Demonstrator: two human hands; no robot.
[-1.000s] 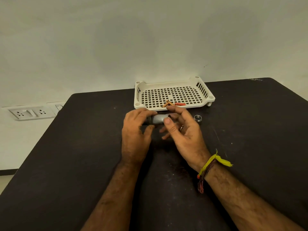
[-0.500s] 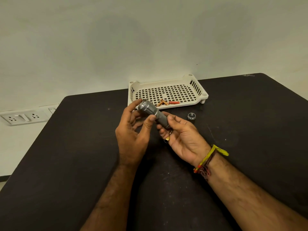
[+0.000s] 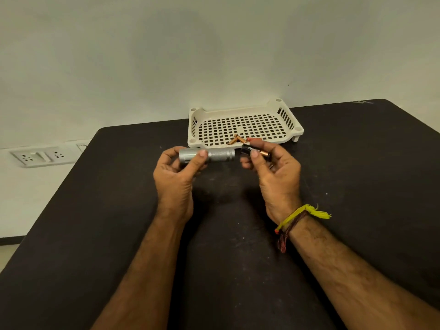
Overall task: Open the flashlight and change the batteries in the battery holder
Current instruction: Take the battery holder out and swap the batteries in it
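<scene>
Two hands busy: left hand [image 3: 176, 172] gripping flashlight [image 3: 207, 155], right hand [image 3: 273, 170] pinching battery holder [image 3: 254, 152], withdrawn; next, swap cells

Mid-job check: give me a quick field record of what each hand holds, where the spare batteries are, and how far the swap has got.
left hand: holds the silver flashlight body level above the table, its open end toward the right hand
right hand: holds the black battery holder, clear of the body
loose batteries: in the white tray, near its front edge
table: dark, tray at its far side
tail cap: not visible
stage: holder out of the flashlight; batteries in it not yet changed, as far as shown
</scene>
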